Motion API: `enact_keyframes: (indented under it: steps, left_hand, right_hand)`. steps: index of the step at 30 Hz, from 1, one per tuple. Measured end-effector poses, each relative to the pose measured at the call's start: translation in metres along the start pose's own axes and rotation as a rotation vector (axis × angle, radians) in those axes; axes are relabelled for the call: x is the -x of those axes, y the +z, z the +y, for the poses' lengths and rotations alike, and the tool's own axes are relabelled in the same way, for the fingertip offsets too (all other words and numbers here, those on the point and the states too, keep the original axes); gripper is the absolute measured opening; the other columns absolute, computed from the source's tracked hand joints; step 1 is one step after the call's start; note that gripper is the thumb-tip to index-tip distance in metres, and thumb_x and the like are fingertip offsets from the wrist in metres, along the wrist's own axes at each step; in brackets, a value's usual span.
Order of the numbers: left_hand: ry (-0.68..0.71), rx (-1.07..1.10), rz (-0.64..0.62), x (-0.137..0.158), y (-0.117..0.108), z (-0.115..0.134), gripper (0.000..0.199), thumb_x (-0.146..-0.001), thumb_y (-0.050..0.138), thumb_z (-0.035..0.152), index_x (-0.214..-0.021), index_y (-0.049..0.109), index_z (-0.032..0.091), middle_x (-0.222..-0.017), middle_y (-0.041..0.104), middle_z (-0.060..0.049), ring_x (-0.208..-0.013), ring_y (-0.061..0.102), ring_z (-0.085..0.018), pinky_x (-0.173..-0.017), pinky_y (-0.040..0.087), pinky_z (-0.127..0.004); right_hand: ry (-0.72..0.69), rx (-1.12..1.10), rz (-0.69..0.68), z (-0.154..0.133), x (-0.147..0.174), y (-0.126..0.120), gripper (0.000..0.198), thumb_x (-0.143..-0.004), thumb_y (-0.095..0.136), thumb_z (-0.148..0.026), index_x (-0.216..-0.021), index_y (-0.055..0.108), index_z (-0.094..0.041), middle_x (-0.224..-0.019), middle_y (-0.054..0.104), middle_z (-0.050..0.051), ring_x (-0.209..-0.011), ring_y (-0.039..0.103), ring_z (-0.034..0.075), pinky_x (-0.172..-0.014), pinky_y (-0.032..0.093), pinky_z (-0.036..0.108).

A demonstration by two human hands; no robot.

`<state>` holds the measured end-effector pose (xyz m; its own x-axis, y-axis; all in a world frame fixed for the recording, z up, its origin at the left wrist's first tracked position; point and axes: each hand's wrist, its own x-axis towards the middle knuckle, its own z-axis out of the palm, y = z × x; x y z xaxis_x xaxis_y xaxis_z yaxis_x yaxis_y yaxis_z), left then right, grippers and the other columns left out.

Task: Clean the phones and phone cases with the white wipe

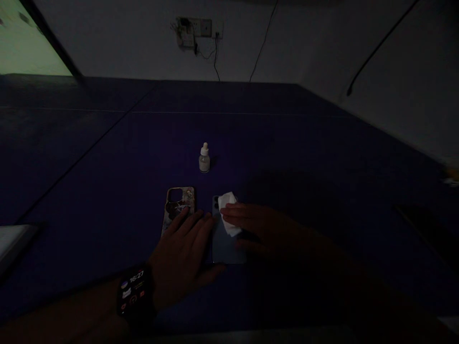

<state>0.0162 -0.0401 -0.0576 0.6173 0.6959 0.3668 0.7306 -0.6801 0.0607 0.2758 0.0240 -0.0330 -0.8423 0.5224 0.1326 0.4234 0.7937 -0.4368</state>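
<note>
A phone [224, 251] lies back up on the dark blue surface, its camera lenses showing at the upper left corner. My right hand [256, 227] presses a folded white tissue [228, 229] against the upper part of its back. Flat and with fingers spread, my left hand [182, 253] rests over the lower part of a patterned phone case [188, 195], its index finger side close to the phone's left edge. The thumb reaches toward the phone's bottom edge. Beyond both stands a small dropper bottle [204, 165] with a white cap.
The room is dim. At the left edge lies a pale, box-like object [14, 241]. A dark flat object [419, 224] is at the right, hard to make out. Wall sockets [201, 27] with cables are on the far wall.
</note>
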Motion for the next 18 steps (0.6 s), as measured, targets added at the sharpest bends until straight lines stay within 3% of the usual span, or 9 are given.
enact_keyframes:
  steps: [3,6,9,12,15,18]
  left_hand:
    - [-0.011,0.004,-0.002,0.0,-0.001,0.0,0.08,-0.088,0.062,0.061,-0.142,0.043,0.006,-0.132,0.067,-0.021,-0.125,0.061,-0.037,-0.11,0.043,-0.06]
    - [-0.004,0.006,-0.002,0.0,0.0,0.0,0.08,-0.088,0.064,0.06,-0.142,0.042,0.005,-0.131,0.067,-0.021,-0.126,0.061,-0.036,-0.111,0.042,-0.059]
    - [0.001,-0.001,0.008,0.0,0.0,0.0,0.08,-0.088,0.064,0.06,-0.142,0.042,0.005,-0.131,0.067,-0.021,-0.125,0.061,-0.036,-0.112,0.042,-0.059]
    - [-0.004,-0.002,0.008,0.0,0.0,0.0,0.079,-0.088,0.063,0.059,-0.141,0.042,0.006,-0.131,0.067,-0.02,-0.125,0.061,-0.036,-0.112,0.041,-0.059]
    - [-0.011,0.008,0.006,0.0,-0.001,0.001,0.078,-0.088,0.063,0.059,-0.142,0.042,0.006,-0.131,0.067,-0.02,-0.126,0.061,-0.036,-0.112,0.041,-0.058]
    - [-0.019,0.018,-0.005,-0.001,-0.002,0.001,0.078,-0.089,0.063,0.06,-0.142,0.042,0.008,-0.131,0.067,-0.02,-0.127,0.06,-0.036,-0.113,0.04,-0.058]
  right_hand:
    - [0.042,0.001,0.041,0.002,0.003,-0.003,0.036,-0.101,0.057,-0.037,-0.131,0.067,-0.022,-0.135,0.069,0.01,-0.131,0.06,0.025,-0.113,0.048,0.045]
    - [0.127,0.098,0.136,0.004,0.003,-0.003,0.039,-0.101,0.055,-0.039,-0.132,0.067,-0.018,-0.136,0.067,0.014,-0.131,0.06,0.029,-0.113,0.047,0.053]
    - [0.029,0.08,0.053,-0.002,-0.001,0.0,0.05,-0.1,0.057,-0.042,-0.141,0.059,-0.014,-0.146,0.059,0.016,-0.138,0.054,0.029,-0.116,0.046,0.05]
    - [-0.063,-0.011,-0.058,-0.007,-0.001,-0.002,0.046,-0.101,0.058,-0.041,-0.139,0.061,-0.016,-0.144,0.062,0.012,-0.139,0.053,0.024,-0.116,0.045,0.042]
    - [0.033,0.015,-0.007,-0.002,0.002,-0.004,0.038,-0.102,0.054,-0.038,-0.131,0.067,-0.018,-0.136,0.068,0.011,-0.134,0.058,0.025,-0.115,0.047,0.045]
    - [0.127,0.102,0.08,0.002,0.001,0.0,0.046,-0.101,0.055,-0.04,-0.139,0.061,-0.015,-0.145,0.06,0.016,-0.137,0.055,0.029,-0.117,0.044,0.052]
